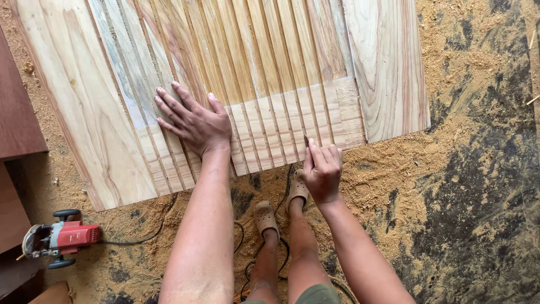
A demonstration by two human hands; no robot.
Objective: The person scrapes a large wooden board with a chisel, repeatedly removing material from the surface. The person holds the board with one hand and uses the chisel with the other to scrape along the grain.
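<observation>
A large pale wooden panel (84, 95) with several parallel grooves cut along its length lies flat in front of me. My left hand (191, 121) rests palm down on the grooved part, fingers spread. My right hand (322, 169) is closed around a small dark pointed tool, likely a pencil (306, 141), whose tip touches the panel's near edge by a lighter band across the ribs (292, 121). My two feet in brown clogs (281, 205) stand just below the panel's edge.
A red and grey power router (56, 239) sits on the floor at lower left, its black cable (140, 239) running under the panel's edge toward my feet. Sawdust (388, 180) covers the dark floor. Brown boards (17, 112) stand at the left edge.
</observation>
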